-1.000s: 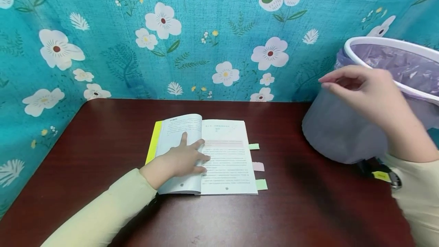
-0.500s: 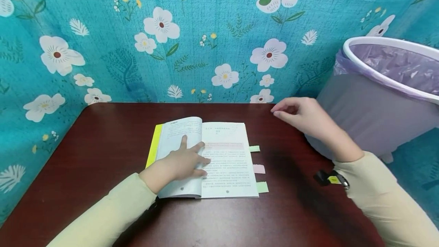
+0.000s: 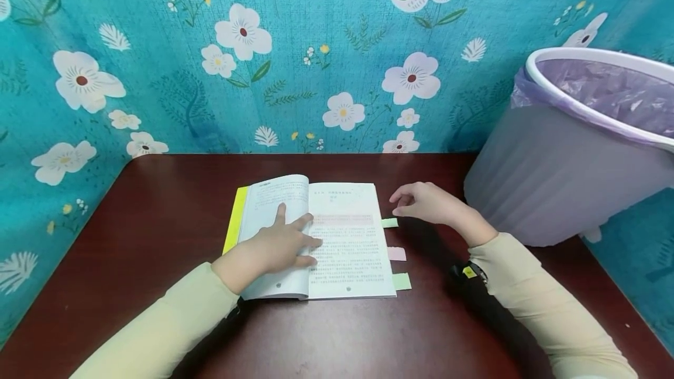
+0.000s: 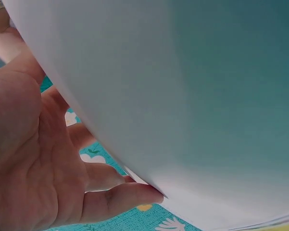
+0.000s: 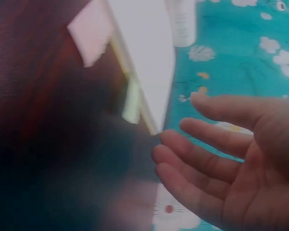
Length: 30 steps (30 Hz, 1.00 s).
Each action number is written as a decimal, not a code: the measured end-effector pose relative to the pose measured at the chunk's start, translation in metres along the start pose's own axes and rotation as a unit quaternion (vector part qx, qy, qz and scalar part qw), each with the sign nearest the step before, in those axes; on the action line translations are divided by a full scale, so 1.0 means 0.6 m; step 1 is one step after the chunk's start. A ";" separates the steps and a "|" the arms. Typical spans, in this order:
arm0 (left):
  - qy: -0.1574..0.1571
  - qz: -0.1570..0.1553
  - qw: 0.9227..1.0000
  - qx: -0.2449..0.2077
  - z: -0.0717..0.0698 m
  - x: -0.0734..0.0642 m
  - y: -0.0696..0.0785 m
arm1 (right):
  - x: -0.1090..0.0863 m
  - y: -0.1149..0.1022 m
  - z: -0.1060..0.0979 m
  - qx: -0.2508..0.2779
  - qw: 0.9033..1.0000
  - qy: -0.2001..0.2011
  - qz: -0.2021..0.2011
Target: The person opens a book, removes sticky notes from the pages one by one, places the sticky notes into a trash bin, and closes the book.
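An open book (image 3: 350, 262) lies on the table, its left pages bulging up at the spine. My left hand (image 3: 274, 247) rests across these pages with fingers spread, fingertips reaching over the gutter. In the left wrist view, the palm shows beside a page (image 4: 110, 72) whose edge meets the fingers. Three sticky tabs stick out from the right edge: an upper green tab (image 3: 389, 223), a pink tab (image 3: 396, 254) and a lower green tab (image 3: 402, 281). Just right of the book's upper corner hovers my right hand (image 3: 429, 202), fingers loosely bent, nothing between them in the right wrist view.
A grey waste bin (image 3: 558, 174) with a white rim and purple liner stands at the right on the dark red table (image 3: 158, 221). Behind the table hangs a teal flowered cloth (image 3: 316, 75).
My right hand has moved left and down from in front of the bin to beside the book's right edge. The left hand stays spread on the pages.
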<state>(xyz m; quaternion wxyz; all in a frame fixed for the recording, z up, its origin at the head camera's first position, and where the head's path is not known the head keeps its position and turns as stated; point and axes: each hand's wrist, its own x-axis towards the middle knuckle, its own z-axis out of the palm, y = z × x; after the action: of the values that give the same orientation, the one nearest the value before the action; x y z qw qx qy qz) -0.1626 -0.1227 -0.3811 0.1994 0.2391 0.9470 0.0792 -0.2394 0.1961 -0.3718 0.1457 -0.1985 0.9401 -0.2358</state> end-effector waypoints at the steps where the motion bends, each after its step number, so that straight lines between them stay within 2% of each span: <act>1: -0.001 0.000 1.000 0.002 -0.002 0.000 0.000 | 0.003 0.004 0.005 -0.002 1.000 -0.006 0.002; 8: -0.012 -0.003 1.000 0.010 -0.007 -0.002 0.003 | 0.017 0.016 0.030 -0.012 1.000 -0.025 0.002; 19: -0.007 -0.006 1.000 0.011 -0.009 -0.001 0.002 | 0.025 0.011 0.030 -0.010 0.999 -0.038 0.004; 30: -0.010 -0.009 1.000 0.001 -0.008 0.000 0.002 | 0.025 0.011 0.044 -0.011 0.999 -0.033 0.007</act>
<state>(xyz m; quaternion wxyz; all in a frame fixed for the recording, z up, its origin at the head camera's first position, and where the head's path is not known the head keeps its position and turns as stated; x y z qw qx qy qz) -0.1640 -0.1218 -0.3761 0.2097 0.2316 0.9471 0.0739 -0.2446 0.1845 -0.4002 0.1760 -0.2009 0.9388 -0.2176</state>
